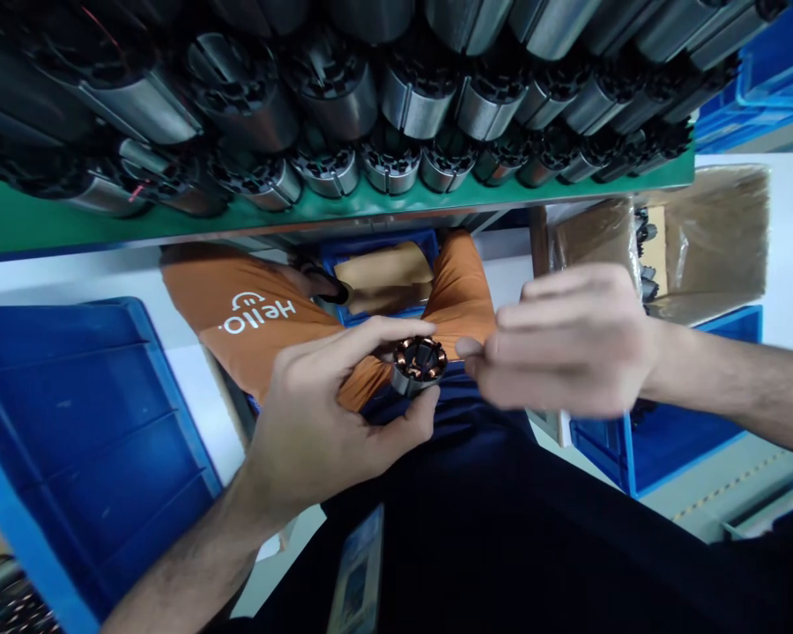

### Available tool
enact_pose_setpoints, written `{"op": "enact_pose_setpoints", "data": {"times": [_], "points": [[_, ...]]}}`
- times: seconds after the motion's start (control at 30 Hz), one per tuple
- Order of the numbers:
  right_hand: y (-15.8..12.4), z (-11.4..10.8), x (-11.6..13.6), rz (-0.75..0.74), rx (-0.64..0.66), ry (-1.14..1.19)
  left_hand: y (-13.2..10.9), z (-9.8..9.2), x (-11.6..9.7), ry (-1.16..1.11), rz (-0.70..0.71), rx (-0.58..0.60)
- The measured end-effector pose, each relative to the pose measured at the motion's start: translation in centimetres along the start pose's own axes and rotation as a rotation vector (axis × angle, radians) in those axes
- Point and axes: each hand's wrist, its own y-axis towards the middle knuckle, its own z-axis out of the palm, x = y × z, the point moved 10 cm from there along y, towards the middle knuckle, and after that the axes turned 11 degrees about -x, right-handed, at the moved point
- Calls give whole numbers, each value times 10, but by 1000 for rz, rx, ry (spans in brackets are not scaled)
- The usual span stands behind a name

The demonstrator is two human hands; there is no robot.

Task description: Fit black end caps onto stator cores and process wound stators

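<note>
A small motor stator (418, 374), with a silver outer ring, black insulation and copper windings, is gripped between the thumb and fingers of my left hand (330, 405). Its open end faces up, above my lap. To the right of it, a short gap away, my right hand (568, 343) is blurred by motion. Those fingers are curled in, thumb and forefinger close together; whatever they may hold cannot be made out.
Rows of larger stators (419, 97) stand on a green bench top (251, 216) ahead. A blue crate (92, 423) is at left, another blue crate (680, 440) at right. A plastic-lined cardboard box (714, 238) holds dark parts. Below the bench sits a blue bin (429, 242) with cardboard.
</note>
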Motion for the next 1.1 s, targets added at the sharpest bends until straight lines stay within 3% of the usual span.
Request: {"op": "enact_pose_setpoints", "data": {"times": [0.1,0.17,0.27,0.3,0.37,0.43,0.57,0.63,0.7,0.77,0.83,0.9,0.97,1.1], "points": [[0,-12,-6,32,-18,55,-2,-10,-7,-32,92,-117],[-6,-2,-33,265,64,242,-7,-18,-22,4,278,-208],[-26,34,-63,613,260,509,-18,-18,-45,122,582,-252],[-29,42,-64,646,297,557,-21,-16,-50,164,646,-245],[-25,44,-56,548,263,516,-22,-11,-55,235,706,-225],[-17,30,-39,349,149,326,-15,-10,-52,274,637,-234],[-10,0,2,40,6,1,-1,-7,-23,220,282,-150],[-6,-14,2,40,-42,7,-3,-9,-22,188,291,-176],[-3,-15,-18,193,-11,152,-9,-17,-31,184,398,-266],[-5,4,-40,377,126,327,-17,-20,-39,175,495,-319],[-9,26,-50,456,261,402,-19,-17,-44,189,523,-305],[-7,33,-47,391,251,348,-20,-13,-49,229,554,-274],[-3,28,-34,239,143,181,-16,-11,-47,261,521,-244],[-2,5,-1,7,2,-117,-1,-5,-14,116,174,-93]]}}
